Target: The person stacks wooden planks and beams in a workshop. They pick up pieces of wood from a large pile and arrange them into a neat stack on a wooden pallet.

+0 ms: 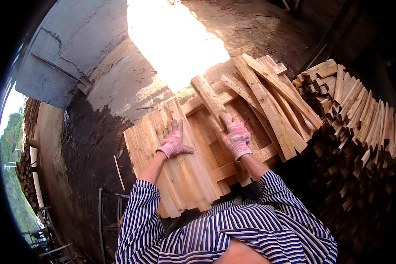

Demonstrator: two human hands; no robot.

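Note:
Both hands wear pinkish knit gloves with dirt on the fingers. My left hand (177,140) lies flat, fingers spread, on a row of pale wooden boards (187,180) set side by side. My right hand (236,135) is closed on a wooden board (207,97), which slants away to the far left from it. Its lower part runs behind the hand, toward me. Under these boards is a wooden frame with a crosspiece (226,170) at the near side. Several longer loose boards (268,110) lie overlapping, tilted, to the right of my right hand.
A large stack of wooden strips (361,110) stands at the right. A long-handled tool (66,72) leans by the grey wall (75,31) at the far left. Bright sunlight falls on the floor (176,39) ahead. A thin wooden stick (119,172) lies left of the boards.

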